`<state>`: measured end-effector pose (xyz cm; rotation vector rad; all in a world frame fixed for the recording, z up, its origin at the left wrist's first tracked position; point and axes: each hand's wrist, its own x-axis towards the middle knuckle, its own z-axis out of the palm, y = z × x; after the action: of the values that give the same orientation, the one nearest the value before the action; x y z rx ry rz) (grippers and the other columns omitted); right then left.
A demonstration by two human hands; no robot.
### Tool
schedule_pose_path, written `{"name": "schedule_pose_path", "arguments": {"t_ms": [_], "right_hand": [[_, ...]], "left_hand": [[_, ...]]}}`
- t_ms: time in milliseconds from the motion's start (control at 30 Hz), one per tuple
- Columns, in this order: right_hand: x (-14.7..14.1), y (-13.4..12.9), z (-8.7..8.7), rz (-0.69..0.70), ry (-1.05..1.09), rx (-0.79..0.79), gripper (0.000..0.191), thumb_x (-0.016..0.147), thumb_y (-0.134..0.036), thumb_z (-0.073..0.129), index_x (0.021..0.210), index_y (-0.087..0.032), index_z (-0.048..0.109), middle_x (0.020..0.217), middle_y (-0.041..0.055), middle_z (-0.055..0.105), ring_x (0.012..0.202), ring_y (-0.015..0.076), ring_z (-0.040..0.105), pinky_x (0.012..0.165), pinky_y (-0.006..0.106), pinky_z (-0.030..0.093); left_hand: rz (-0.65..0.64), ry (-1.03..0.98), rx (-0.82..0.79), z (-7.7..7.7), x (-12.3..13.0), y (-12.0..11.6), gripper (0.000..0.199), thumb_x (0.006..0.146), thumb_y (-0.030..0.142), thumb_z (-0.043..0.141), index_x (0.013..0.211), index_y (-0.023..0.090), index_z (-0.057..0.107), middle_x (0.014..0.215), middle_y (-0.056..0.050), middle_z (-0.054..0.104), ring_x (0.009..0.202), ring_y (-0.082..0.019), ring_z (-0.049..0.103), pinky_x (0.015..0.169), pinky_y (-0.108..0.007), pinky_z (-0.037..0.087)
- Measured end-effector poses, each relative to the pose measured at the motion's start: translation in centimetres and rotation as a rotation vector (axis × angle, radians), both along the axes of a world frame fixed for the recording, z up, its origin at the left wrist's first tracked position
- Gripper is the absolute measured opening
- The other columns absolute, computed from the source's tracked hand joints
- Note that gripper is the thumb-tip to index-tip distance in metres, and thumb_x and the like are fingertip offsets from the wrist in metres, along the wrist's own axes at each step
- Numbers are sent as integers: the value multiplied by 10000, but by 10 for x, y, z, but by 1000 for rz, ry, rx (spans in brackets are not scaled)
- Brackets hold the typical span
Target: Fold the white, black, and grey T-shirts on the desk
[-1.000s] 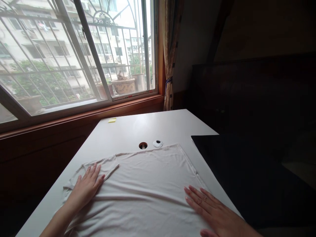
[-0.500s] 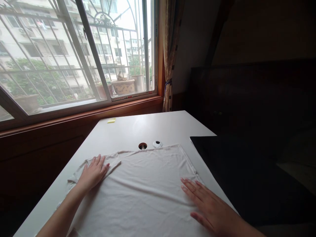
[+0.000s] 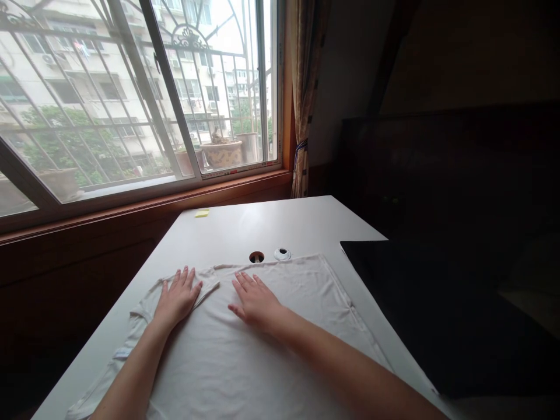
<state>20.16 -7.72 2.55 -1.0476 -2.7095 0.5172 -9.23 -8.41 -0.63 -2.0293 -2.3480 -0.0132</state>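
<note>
A white T-shirt [image 3: 306, 303] lies spread on the white table [image 3: 297, 224], lightly wrinkled, with its near end cut off by the bottom of the view. My left hand [image 3: 179, 297] rests flat on the short sleeve at the upper left, fingers stretched out. Just to the right of that sleeve, my right hand [image 3: 254, 300] lies palm down on the shirt's body near its far edge, fingers extended. Neither hand grips the cloth. A small pale tag [image 3: 122, 353] shows at the shirt's left side, beside my left forearm.
Beyond the shirt, the tabletop has a round cable hole [image 3: 256, 257] and a white ring-shaped cover [image 3: 282, 254]. A yellow sticky note [image 3: 202, 213] is at the far left corner. Dark material [image 3: 420, 303] borders the table's right side. A window [image 3: 219, 87] and tied curtain [image 3: 301, 116] stand behind.
My right hand has moved left and away from me across the shirt, from its right side to near the left sleeve. The crease across the middle has flattened. My left hand stays on the sleeve.
</note>
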Motion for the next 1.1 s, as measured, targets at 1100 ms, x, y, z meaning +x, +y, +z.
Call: {"name": "schedule_pose_path", "arguments": {"t_ms": [1100], "right_hand": [[174, 104, -35, -517, -252, 90, 774, 1041, -603, 182, 1643, -122, 249, 1727, 90, 177, 1594, 232, 120, 1285, 447, 87]], "left_hand": [[125, -54, 15, -8, -58, -3, 710, 1045, 538, 190, 1635, 149, 252, 1722, -135, 173, 1593, -294, 149, 1246, -539, 187]]}}
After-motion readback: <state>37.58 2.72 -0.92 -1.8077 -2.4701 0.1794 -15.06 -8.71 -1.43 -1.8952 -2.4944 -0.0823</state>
